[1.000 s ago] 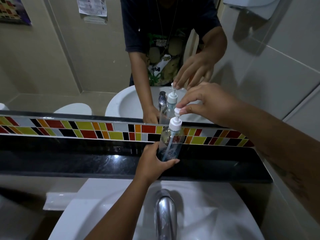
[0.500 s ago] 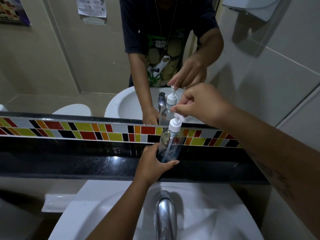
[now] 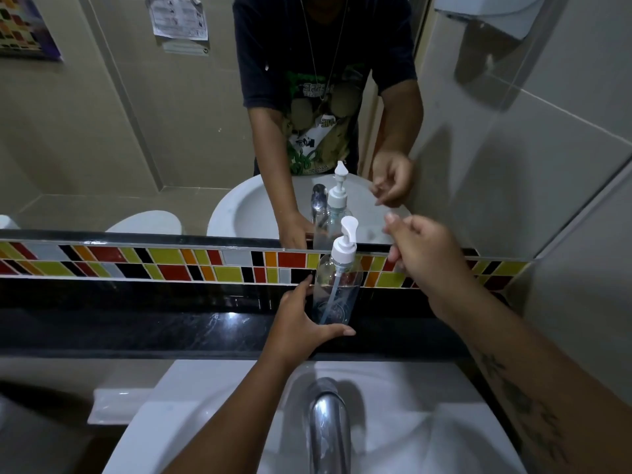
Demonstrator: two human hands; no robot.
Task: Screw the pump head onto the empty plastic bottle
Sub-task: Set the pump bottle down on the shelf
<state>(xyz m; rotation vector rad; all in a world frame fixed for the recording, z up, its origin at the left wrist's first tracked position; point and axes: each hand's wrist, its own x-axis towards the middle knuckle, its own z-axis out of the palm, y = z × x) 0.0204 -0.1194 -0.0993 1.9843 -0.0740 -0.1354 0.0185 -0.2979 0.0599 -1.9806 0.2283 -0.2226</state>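
The clear plastic bottle (image 3: 337,289) stands upright on the black ledge (image 3: 136,323) against its tiled back edge, the white pump head (image 3: 344,246) seated on its neck. The left hand (image 3: 301,323) wraps the bottle's lower part. The right hand (image 3: 427,258) hovers just right of the pump, fingers loosely curled, holding nothing.

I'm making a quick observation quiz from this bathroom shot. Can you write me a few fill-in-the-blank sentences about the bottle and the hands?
1. The clear bottle stands on the black ____ below the mirror.
2. The ____ hand steadies the bottle near its base.
3. The right hand is off to the side, not touching the white ____ on top of the bottle.
4. The bottle looks ____ of liquid, with only a thin tube inside.

Missing words: ledge; left; pump head; empty
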